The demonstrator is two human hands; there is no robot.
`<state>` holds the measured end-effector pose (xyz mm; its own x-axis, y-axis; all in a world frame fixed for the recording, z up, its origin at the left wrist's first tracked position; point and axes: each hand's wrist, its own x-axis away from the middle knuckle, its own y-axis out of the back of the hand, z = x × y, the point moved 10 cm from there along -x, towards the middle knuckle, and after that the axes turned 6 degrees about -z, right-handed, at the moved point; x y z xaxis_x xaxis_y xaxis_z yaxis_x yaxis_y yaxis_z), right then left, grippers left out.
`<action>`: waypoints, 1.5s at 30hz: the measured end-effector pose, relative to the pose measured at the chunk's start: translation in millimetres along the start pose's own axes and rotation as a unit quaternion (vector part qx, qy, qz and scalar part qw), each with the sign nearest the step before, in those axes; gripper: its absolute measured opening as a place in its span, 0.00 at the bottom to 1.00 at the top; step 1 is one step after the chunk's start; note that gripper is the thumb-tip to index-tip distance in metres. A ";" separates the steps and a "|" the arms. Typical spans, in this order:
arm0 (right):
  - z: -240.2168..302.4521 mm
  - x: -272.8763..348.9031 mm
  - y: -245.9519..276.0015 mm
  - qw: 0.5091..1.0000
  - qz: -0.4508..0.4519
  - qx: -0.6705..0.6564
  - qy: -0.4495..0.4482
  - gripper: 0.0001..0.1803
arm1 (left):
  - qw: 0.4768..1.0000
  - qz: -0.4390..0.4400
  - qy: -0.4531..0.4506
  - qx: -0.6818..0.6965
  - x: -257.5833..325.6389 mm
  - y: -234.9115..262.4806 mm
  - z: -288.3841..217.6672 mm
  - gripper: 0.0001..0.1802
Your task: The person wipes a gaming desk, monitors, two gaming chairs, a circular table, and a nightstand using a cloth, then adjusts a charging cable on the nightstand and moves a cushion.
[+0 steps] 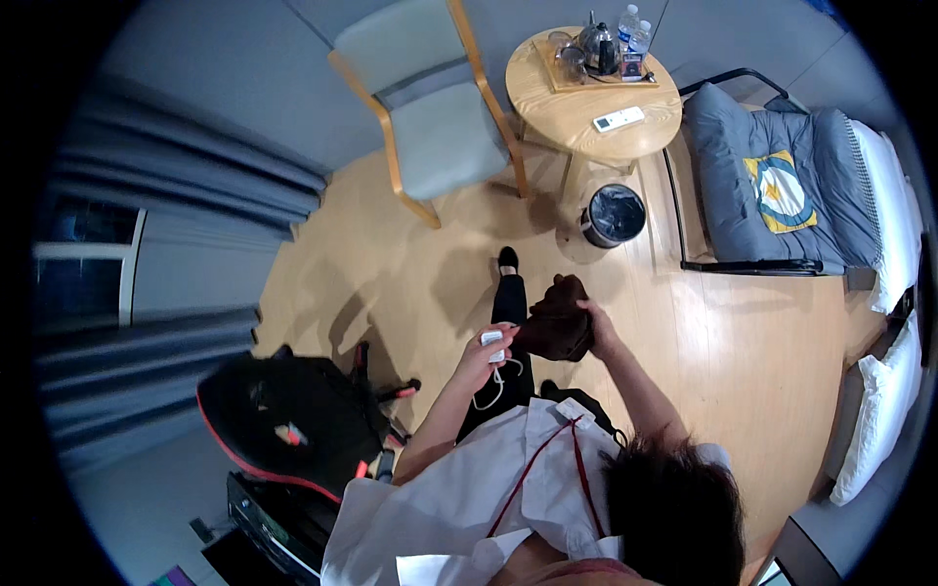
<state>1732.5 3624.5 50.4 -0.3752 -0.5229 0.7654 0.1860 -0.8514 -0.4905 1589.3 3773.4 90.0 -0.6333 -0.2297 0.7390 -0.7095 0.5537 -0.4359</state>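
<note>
My left hand (476, 359) is closed around a small white block, which looks like a charger (492, 344). A thin white cable (489, 398) dangles in a loop below it. The fingertips of that hand reach the near-left edge of a dark brown cloth pouch (557, 327); whether they pinch it I cannot tell. My right hand (601, 330) grips the pouch from its right side, the fingers partly hidden by the cloth. Both hands are raised in front of my body, above my dark trousers (508, 303).
Ahead stand a grey chair (440, 137) and a round wooden table (537, 83) with a kettle tray and a white remote (618, 119). A lined bin (614, 217) is beside it. A grey padded seat (723, 176) is to the right, a black-red chair (293, 415) to the left.
</note>
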 end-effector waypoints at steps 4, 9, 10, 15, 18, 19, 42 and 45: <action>192.2 -112.9 -84.0 0.961 0.039 0.162 0.219 0.25 | 0.996 -0.059 0.062 0.012 -93.7 31.2 -60.3 0.18; 420.0 -273.6 -187.8 0.823 -0.107 0.384 0.405 0.28 | 0.985 -0.141 0.092 0.027 -174.0 59.0 -131.4 0.18; 454.6 -302.6 -209.7 0.764 -0.122 0.428 0.468 0.29 | 0.984 -0.149 0.097 0.021 -187.7 62.5 -140.5 0.19; 485.5 -481.1 -249.2 0.372 -0.260 0.825 0.337 0.42 | 0.974 -0.183 0.125 -0.044 -249.2 69.3 -163.5 0.18; 485.0 -507.8 -238.5 0.420 -0.275 0.792 0.347 0.40 | 0.976 -0.186 0.091 -0.075 -274.0 56.9 -186.7 0.19; 481.1 -498.9 -235.7 0.420 -0.277 0.781 0.370 0.39 | 0.963 -0.205 0.146 -0.102 -281.3 59.9 -188.7 0.19; 535.7 -212.5 166.8 0.953 -0.134 -0.096 0.254 0.30 | 0.554 -0.020 -0.176 -0.813 -521.8 -396.9 -203.4 0.37; 580.7 -257.5 180.0 0.946 -0.164 -0.064 0.271 0.31 | 0.580 -0.039 -0.193 -0.790 -535.3 -377.3 -204.6 0.34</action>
<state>2389.9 3581.6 7.0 -0.8106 -0.1035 0.5764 -0.1196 -0.9342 -0.3360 2259.3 3851.2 -36.1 -0.8569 -0.2973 0.4211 0.2351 0.5017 0.8325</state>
